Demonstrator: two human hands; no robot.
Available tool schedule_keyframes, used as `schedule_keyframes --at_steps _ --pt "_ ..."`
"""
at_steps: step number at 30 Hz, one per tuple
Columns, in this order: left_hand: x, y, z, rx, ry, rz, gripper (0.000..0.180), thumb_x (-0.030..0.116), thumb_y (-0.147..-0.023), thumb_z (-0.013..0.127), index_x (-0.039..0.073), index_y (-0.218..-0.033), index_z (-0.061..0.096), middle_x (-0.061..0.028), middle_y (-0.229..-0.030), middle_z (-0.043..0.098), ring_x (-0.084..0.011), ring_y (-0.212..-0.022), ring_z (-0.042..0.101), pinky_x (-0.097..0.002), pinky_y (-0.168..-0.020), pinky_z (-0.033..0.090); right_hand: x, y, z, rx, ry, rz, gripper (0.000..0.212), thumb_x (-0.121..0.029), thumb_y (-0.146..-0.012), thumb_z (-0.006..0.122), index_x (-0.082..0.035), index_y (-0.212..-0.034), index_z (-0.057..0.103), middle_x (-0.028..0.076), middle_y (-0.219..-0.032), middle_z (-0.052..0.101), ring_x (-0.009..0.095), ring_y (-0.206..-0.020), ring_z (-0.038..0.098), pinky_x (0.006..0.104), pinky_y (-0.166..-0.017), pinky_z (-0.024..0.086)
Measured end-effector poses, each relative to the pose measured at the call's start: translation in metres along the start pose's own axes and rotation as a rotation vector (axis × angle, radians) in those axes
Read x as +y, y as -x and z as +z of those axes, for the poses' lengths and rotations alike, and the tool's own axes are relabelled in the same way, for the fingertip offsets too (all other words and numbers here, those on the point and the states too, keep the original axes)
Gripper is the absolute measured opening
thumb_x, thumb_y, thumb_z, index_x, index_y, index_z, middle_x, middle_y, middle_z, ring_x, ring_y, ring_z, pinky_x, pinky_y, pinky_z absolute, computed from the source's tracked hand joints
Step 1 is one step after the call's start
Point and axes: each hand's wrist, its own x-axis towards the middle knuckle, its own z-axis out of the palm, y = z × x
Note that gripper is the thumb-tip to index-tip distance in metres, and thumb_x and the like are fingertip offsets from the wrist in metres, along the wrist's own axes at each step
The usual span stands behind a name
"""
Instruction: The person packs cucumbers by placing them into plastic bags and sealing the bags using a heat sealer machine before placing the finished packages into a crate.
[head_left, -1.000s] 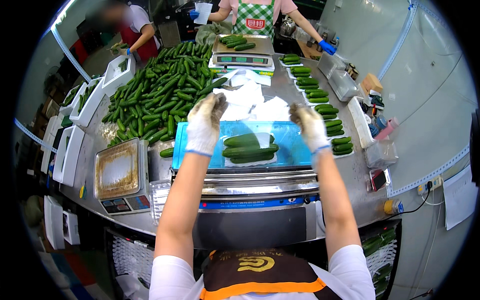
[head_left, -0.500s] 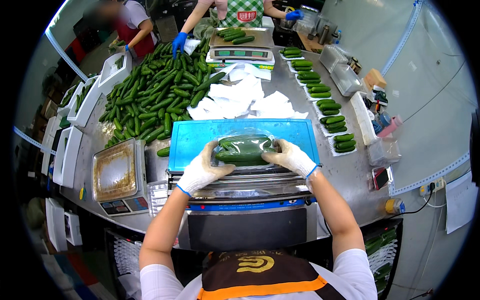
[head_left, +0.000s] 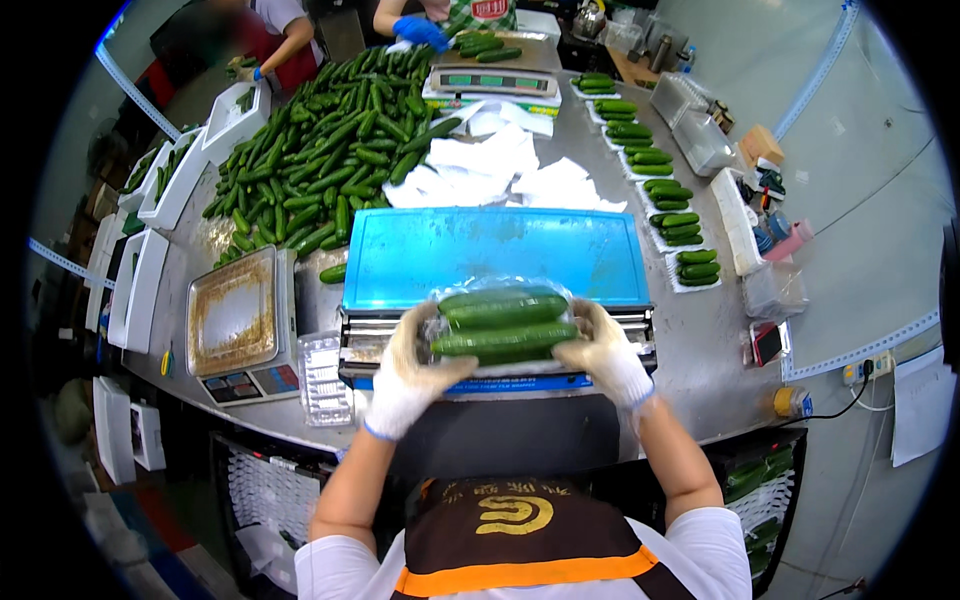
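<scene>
Between my two white-gloved hands is a film-wrapped pack of cucumbers, with clear film bunched at its far edge. My left hand grips its left end, and my right hand closes on its right end. The pack is held over the near part of a film wrapping machine, which has a flat blue plate behind it. Below the pack, the machine's metal rollers and blue front are partly covered.
A large heap of cucumbers lies far left. Wrapped-looking trays of cucumbers line the right side. Crumpled white pads lie behind the blue plate. A scale stands at left. A co-worker's blue-gloved hand is by the far scale.
My hands have brought the cucumber pack toward me, from the blue plate's near edge to over the machine's front. The co-worker's gloved hand has moved from the heap toward the far scale.
</scene>
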Motion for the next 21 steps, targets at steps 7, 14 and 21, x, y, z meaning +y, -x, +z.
schedule_keyframes --at_steps 7,14,21 --pt "-0.059 0.127 0.028 -0.006 0.466 -0.314 0.071 -0.003 -0.079 0.063 0.0 -0.14 0.028 -0.0068 -0.101 0.055 -0.0086 -0.081 0.052 -0.0248 -0.072 0.046 0.084 0.112 0.0 -0.133 0.02 0.222 0.084 0.009 -0.05 0.072 0.0 -0.128 0.04 0.006 -0.113 0.054 0.016 -0.104 0.054 0.0282 -0.091 0.044" --pt "-0.081 0.122 0.047 -0.049 1.243 -0.582 0.044 0.035 -0.096 0.05 0.002 -0.124 0.047 -0.0124 -0.115 0.057 -0.0213 -0.104 0.058 -0.0362 -0.086 0.051 0.129 0.109 -0.001 -0.414 -1.041 0.285 0.026 -0.019 -0.092 0.05 -0.003 -0.112 0.053 0.007 -0.098 0.062 0.017 -0.096 0.06 0.0301 -0.079 0.05" --pt "-0.102 0.111 0.021 -0.353 1.048 -0.419 0.072 0.052 -0.08 0.067 0.0 -0.127 0.046 -0.0118 -0.118 0.056 -0.0208 -0.107 0.056 -0.0335 -0.096 0.044 0.124 0.049 0.006 -0.818 -0.421 0.342 0.022 -0.014 -0.09 0.055 -0.001 -0.107 0.059 0.008 -0.1 0.063 0.013 -0.092 0.06 0.0261 -0.08 0.05"
